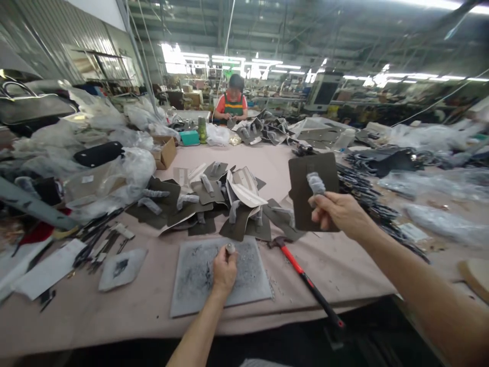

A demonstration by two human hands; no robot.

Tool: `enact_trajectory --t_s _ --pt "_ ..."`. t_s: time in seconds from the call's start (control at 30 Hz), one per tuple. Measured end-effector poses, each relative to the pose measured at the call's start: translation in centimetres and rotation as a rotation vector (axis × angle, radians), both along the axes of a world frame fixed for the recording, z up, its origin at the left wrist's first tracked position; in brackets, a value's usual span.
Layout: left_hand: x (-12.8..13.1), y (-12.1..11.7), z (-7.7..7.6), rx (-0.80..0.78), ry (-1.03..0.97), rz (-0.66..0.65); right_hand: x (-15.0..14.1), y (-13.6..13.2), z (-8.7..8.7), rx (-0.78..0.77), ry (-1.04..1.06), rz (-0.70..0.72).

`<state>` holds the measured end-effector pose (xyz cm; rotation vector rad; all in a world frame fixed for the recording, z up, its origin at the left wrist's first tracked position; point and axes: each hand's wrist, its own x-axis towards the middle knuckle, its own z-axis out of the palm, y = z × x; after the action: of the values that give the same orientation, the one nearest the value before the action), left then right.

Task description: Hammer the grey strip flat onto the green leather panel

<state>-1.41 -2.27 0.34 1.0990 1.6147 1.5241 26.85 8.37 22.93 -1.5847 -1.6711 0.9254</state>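
Note:
My left hand (224, 270) is closed around a short metal tool with a round, pale end (229, 248), above the worn grey board (191, 300). Most of that tool is hidden by the fingers. Off to the right, my right hand (336, 210) pinches a plastic-wrapped tab (315, 183) on a dark brown flat panel (300, 176), holding the panel up off the table. Between my hands lies a hammer (294, 260) with a red and black handle, its head by the board's right edge. Beyond the board is a pile of similar panels (202, 204) with wrapped tabs.
Dark straps with metal fittings (367, 204) lie heaped at the right. Plastic-wrapped goods (130, 168) and a cardboard box (165, 152) stand at the left, above loose strips (103, 244) and a small plastic-covered pad (122, 270). Across the table sits a co-worker (234, 104).

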Motion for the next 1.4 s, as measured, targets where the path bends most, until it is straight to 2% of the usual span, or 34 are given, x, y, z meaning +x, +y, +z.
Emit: enact_trajectory --t_s 0.03,0.1,0.23,0.3,0.37,0.47,0.57,0.7,0.8,0.87,0.93,1.03,1.1,1.2,1.3,1.4 --pt "-0.1 0.0 -0.1 0.007 -0.045 0.003 -1.2 -1.9 -0.7 -0.061 0.084 0.044" --pt "-0.6 -0.1 0.0 0.029 -0.153 0.031 -3.7 -5.5 -3.5 -0.211 0.217 0.129" --pt "-2.1 -0.4 1.1 0.078 -0.265 0.095 -8.4 -11.7 -11.7 -0.51 0.277 0.276" --pt "-2.8 -0.4 2.1 0.089 -0.23 0.068 -10.1 -13.7 -15.1 -0.576 0.246 0.278" --pt "-3.2 -0.1 3.1 0.095 -0.173 0.007 -11.3 -14.7 -17.2 -0.561 0.208 0.235" --pt "-2.7 0.9 4.1 0.104 -0.142 -0.101 -12.0 -15.1 -17.9 -0.536 0.185 0.201" --pt "-1.3 2.0 3.9 0.09 -0.156 -0.188 -12.0 -15.1 -17.4 -0.55 0.177 0.176" --pt "0.5 2.7 1.8 0.04 -0.225 -0.279 -12.3 -15.4 -17.2 -0.55 0.177 0.145" --pt "0.9 2.6 0.1 0.013 -0.268 -0.284 -12.1 -15.5 -17.2 -0.508 0.154 0.152" --pt "0.8 2.5 -0.5 0.0 -0.261 -0.28 -11.1 -15.3 -17.1 -0.409 0.11 0.126" --pt "0.7 2.4 -0.6 -0.009 -0.241 -0.284 -9.3 -14.5 -17.2 -0.23 -0.012 0.038" --pt "0.6 2.4 -0.3 -0.014 -0.195 -0.298 -5.3 -12.7 -18.0 0.077 -0.378 -0.093" --pt "0.6 2.5 -0.1 -0.017 -0.172 -0.307 -2.5 -11.5 -18.9 0.159 -0.664 -0.109" --pt "0.7 2.5 0.1 -0.022 -0.156 -0.319 0.6 -10.7 -20.5 0.066 -0.929 -0.046" --pt "0.7 2.5 0.2 -0.024 -0.143 -0.32 1.8 -10.5 -21.7 -0.021 -0.953 -0.006" --pt "0.7 2.5 0.2 -0.028 -0.116 -0.323 1.8 -10.3 -22.1 -0.059 -0.921 -0.007"
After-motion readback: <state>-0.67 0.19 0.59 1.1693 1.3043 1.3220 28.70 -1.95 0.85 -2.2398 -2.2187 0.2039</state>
